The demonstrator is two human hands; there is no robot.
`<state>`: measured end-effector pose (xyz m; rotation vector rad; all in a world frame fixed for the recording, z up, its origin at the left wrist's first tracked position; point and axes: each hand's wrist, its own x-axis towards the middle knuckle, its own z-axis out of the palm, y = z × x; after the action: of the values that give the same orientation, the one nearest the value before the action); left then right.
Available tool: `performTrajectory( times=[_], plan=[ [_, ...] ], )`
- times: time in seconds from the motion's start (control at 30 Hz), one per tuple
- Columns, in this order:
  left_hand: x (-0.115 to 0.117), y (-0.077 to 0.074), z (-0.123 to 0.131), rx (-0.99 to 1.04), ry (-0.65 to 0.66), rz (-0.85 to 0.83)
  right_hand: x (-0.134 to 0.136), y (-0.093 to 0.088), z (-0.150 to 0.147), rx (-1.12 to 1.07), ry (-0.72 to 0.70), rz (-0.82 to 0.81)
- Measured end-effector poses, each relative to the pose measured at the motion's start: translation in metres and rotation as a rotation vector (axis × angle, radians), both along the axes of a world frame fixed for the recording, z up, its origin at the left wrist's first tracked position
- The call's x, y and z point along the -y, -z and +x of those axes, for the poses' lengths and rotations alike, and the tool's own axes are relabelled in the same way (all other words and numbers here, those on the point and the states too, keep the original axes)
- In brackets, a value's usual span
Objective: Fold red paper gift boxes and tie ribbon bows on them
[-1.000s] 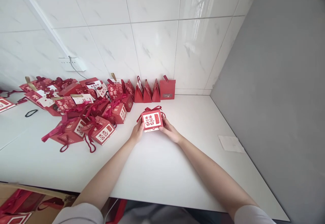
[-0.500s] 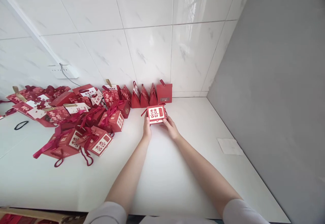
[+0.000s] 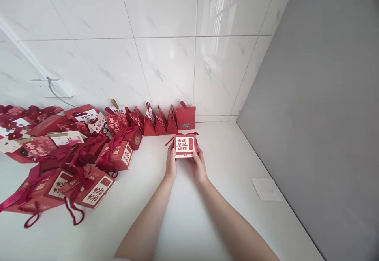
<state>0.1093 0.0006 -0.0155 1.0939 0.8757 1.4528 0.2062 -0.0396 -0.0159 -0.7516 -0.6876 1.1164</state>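
Between my two hands is a small red gift box (image 3: 185,145) with a white panel, red double-happiness characters and a red ribbon on top. My left hand (image 3: 171,161) grips its left side. My right hand (image 3: 199,164) is closed round its right side, thumb on the near face. Just behind the held box, a row of red triangular boxes (image 3: 161,121) stands along the wall, ending at a red box (image 3: 186,117) with a loop handle. Whether the held box touches the table is hard to tell.
To the left lies a crowded pile of red gift boxes, including a ribboned box (image 3: 96,188) with a cord handle. A wall socket strip (image 3: 55,88) with a cable is above it. A white square (image 3: 267,189) lies at right, beside a grey partition (image 3: 314,107).
My view has tilted and shifted, so the pile sits further left and lower. Both hands still hold the box, its printed panel now turned more squarely toward me.
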Motion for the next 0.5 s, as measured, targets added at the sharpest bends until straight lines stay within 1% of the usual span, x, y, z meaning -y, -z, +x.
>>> performTrajectory(
  times=[0.07, 0.13, 0.23, 0.33, 0.5],
  plan=[
    [-0.003, 0.0, -0.005, 0.042, 0.008, -0.064, 0.002, 0.001, 0.001, 0.025, -0.017, 0.004],
    [-0.003, 0.001, -0.008, 0.068, -0.003, -0.094, 0.005, 0.002, 0.0, 0.083, -0.009, 0.006],
    [-0.003, 0.003, -0.009, 0.075, -0.01, -0.104, 0.006, 0.001, -0.001, 0.098, -0.026, 0.001],
    [-0.003, 0.004, -0.008, 0.095, -0.051, -0.112, 0.003, 0.0, -0.001, 0.079, -0.058, -0.003],
    [-0.005, 0.004, -0.008, 0.114, -0.069, -0.106, -0.004, 0.005, 0.004, 0.07, -0.109, -0.014]
  ],
)
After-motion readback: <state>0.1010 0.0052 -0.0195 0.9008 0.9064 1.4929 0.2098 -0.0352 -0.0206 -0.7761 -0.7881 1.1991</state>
